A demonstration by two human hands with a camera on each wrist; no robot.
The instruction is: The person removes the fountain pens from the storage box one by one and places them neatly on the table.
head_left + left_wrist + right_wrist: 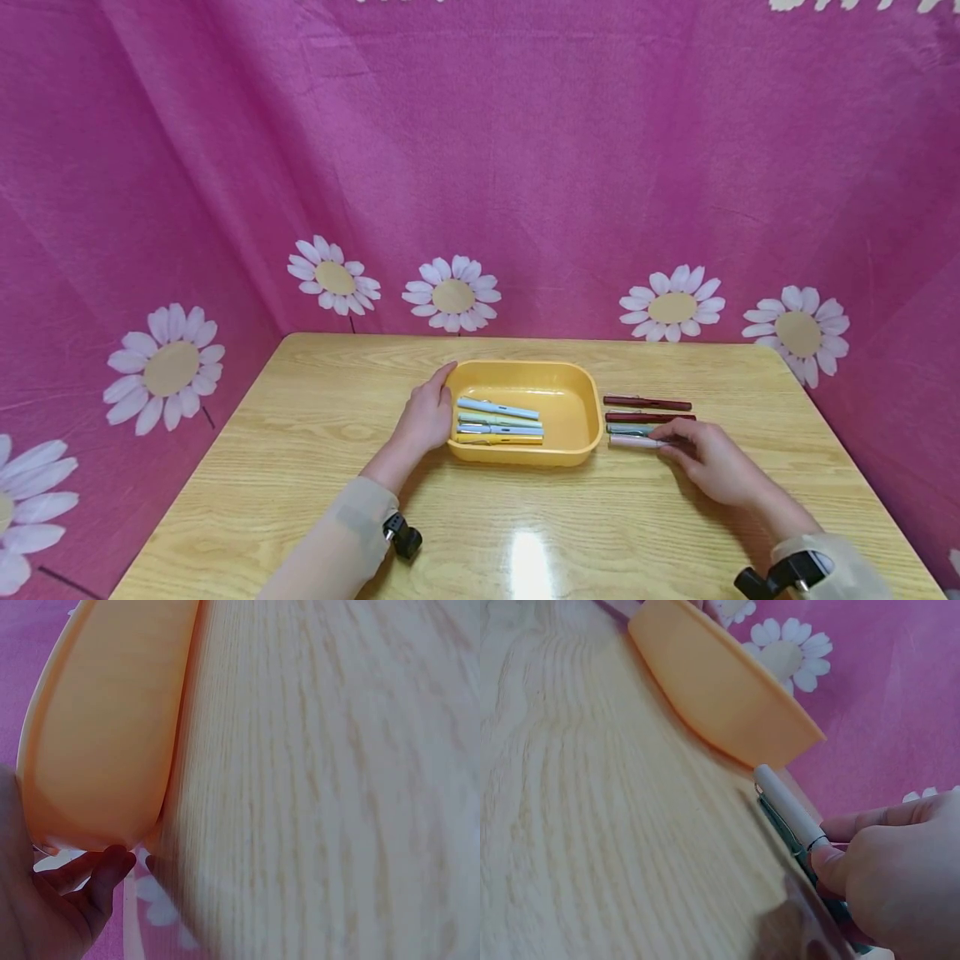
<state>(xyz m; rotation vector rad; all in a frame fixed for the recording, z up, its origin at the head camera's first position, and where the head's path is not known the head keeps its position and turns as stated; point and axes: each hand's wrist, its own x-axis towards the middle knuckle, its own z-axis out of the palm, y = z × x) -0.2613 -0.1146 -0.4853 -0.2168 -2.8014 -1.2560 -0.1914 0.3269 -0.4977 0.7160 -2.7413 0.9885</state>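
A yellow plastic tray (572,417) stands mid-table with several capped pens inside: two light blue, a pale green (498,420) and a yellow one (517,439). My left hand (427,417) grips the tray's left end, fingers curled against its wall in the left wrist view. To the right of the tray, my right hand (708,458) pinches a white pen (791,806) between thumb and fingers. Close beside it lies a dark green pen (781,826), partly behind the hand. Two dark red pens (647,403) lie farther back in the same row.
The wooden table (300,467) backs onto a pink curtain (525,167) printed with white daisies, which also hangs at both sides. A black wrist camera (403,536) is strapped to the left sleeve, another (783,575) to the right.
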